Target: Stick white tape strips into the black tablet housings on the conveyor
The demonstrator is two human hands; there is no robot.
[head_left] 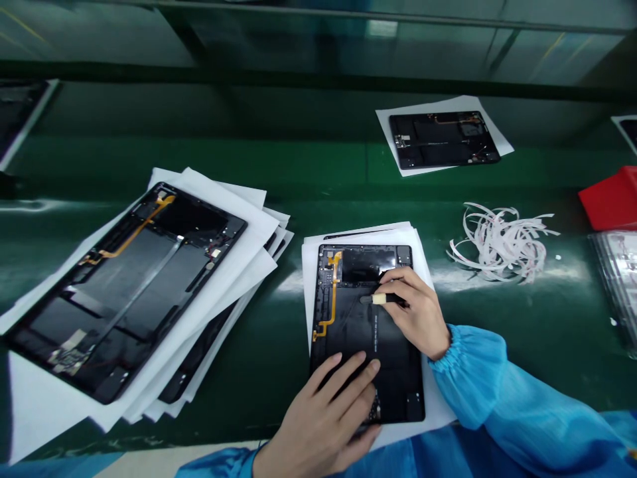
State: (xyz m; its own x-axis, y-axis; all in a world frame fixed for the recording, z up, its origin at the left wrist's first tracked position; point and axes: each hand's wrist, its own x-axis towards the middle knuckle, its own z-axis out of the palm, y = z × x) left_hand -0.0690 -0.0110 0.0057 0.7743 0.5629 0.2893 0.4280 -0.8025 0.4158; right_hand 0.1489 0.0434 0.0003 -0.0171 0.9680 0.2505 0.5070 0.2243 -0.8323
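Head view: black tablet housing (348, 325), stiff but fragile, lies on white paper (309, 292) on the desk (279, 372); best held by its edges, clear of the orange flex cable (334, 292). Right grip (415, 312) clamped on a tape-tipped black tool (385, 299), its far end hidden; left grip (323, 418) open, spread on the housing, covering its lower part.

Right hand (413, 312) with black tool (391, 299) (cream-tipped)
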